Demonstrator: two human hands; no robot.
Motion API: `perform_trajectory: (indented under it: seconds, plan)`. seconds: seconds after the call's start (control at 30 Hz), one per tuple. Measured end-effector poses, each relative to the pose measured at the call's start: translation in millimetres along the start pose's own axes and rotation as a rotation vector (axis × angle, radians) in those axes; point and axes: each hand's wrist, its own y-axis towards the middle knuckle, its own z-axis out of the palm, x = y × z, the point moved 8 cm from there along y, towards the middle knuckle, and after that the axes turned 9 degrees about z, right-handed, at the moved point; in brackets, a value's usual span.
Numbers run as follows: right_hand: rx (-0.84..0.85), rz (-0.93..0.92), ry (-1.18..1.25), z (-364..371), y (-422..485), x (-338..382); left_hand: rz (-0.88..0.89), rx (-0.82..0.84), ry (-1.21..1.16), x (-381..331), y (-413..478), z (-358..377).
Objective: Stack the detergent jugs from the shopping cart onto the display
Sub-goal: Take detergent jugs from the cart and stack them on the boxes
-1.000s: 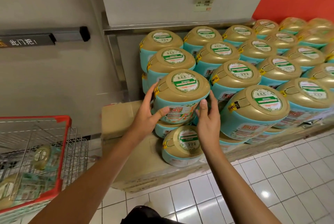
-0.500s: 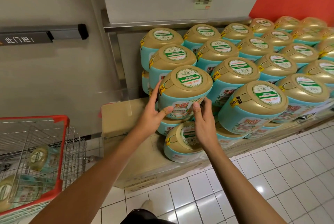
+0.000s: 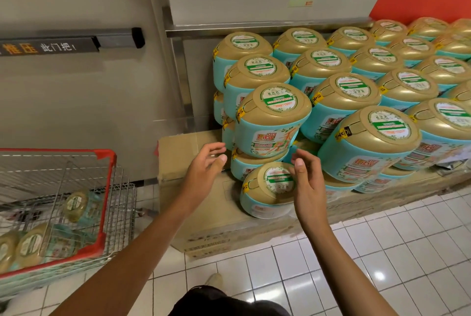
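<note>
Both hands are being held loosely open and empty, the left hand [image 3: 206, 162] and right hand [image 3: 305, 180] just apart from a jug [image 3: 272, 122] that is being borne by the front-left stack of the display [image 3: 216, 213]. More jugs [image 3: 31, 247], apparently lying sideways, are being kept in the cart [image 3: 108, 183] at left.

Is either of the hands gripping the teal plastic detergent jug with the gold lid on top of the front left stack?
No, the left hand and the right hand are open below the teal jug, clear of it.

Left hand [image 3: 204, 166], right hand [image 3: 307, 180] loose beside front jug [image 3: 272, 122]
</note>
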Motion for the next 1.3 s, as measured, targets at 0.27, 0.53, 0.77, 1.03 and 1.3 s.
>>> perform_trajectory:
  seconds: [0.27, 0.53, 0.77, 1.03, 1.3]
  plan:
    - [0.206, -0.08, 0.052, -11.6, -36.6, 4.7, 0.016, -0.169, 0.048, -42.7, -108.8, -13.3]
    - [0.547, -0.013, -0.008, -19.5, -112.8, -48.2, -0.06, -0.396, 0.101, -12.6, -271.5, -24.1]
    - [0.871, 0.085, -0.182, 12.9, -208.9, -102.8, -0.264, -0.65, 0.112, 23.8, -429.7, -51.0]
    - [1.179, 0.122, -0.266, 122.4, -314.0, -123.8, -0.433, -0.953, 0.085, 44.1, -567.3, -120.9]
    - [1.363, 0.054, -0.284, 276.7, -399.9, -95.1, -0.531, -1.123, 0.056, 58.4, -656.8, -224.7]
